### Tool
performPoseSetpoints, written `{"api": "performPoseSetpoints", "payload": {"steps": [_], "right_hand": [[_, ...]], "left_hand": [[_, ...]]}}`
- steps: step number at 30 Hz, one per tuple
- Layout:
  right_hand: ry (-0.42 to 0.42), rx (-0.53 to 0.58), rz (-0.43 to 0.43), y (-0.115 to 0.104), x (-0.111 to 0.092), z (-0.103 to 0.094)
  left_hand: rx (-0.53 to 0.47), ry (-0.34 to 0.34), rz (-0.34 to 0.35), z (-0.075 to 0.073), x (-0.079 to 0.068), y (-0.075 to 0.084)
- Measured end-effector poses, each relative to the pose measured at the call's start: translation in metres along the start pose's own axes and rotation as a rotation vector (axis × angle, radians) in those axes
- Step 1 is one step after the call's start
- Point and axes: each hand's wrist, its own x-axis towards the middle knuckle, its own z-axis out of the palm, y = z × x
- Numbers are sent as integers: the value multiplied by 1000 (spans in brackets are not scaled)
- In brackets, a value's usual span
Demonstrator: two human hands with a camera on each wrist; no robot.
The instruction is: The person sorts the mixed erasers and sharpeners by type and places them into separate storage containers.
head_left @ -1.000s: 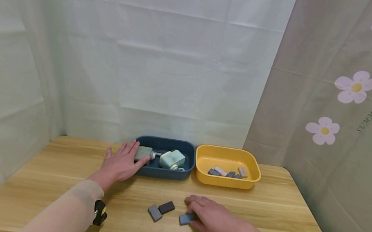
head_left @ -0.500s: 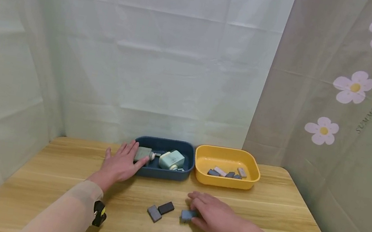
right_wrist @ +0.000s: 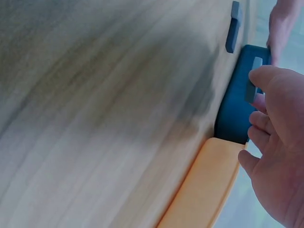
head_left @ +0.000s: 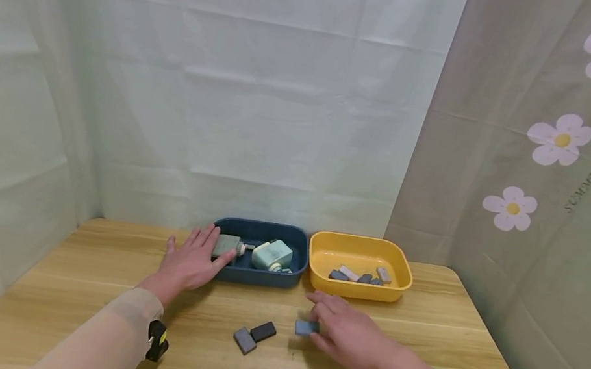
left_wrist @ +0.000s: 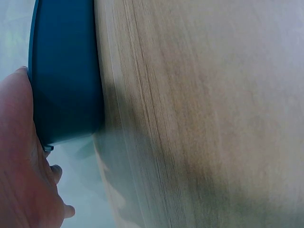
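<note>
My right hand (head_left: pixel 354 337) pinches a small blue-grey block (head_left: pixel 306 328) between thumb and fingers, lifted off the table. In the right wrist view the block (right_wrist: pixel 253 80) stands out from the fingertips, with the blue bin behind it. My left hand (head_left: pixel 193 262) rests on the left end of the dark blue bin (head_left: pixel 255 276), its fingers straight and spread and its thumb over the front rim. Inside that bin lie a grey-green bottle (head_left: pixel 227 246) and a pale mint pump bottle (head_left: pixel 272 254). A black block (head_left: pixel 263 331) and a grey block (head_left: pixel 245 340) lie close together on the table.
Against the blue bin's right side stands a yellow bin (head_left: pixel 356 291) holding several small grey and whitish blocks (head_left: pixel 349 274). Both bins are near the back edge of the wooden table (head_left: pixel 192 364). Pale curtains (head_left: pixel 262 106) hang behind and beside it.
My right hand has raised the blue-grey block from the table and carried it slightly forward, towards the bins. The left hand stays at the blue bin.
</note>
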Motion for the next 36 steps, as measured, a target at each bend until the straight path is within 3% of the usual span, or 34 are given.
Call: {"api": "performPoseSetpoints", "payload": {"steps": [14, 36], "right_hand": [[82, -5, 62, 13, 0, -19], [202, -84, 97, 42, 3, -27]], "left_hand": [[5, -6, -1, 1, 2, -2], [6, 11, 2, 2, 1, -2]]}}
